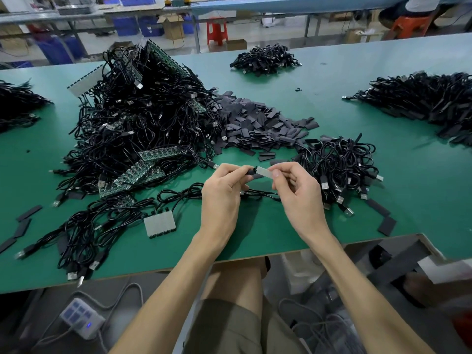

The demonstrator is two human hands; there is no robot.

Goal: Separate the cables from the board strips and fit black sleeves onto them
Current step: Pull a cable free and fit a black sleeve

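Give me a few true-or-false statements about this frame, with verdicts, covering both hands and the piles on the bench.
1. The left hand grips a black cable end. True.
2. The right hand hangs idle and holds nothing. False: it pinches a pale board piece at the cable end.
3. A heap of loose black sleeves lies beyond the hands. True.
4. The green board strips are stacked to the right of the hands. False: they lie in the big cable pile on the left.
5. A pale board block lies on the green table, left of the hands. True.
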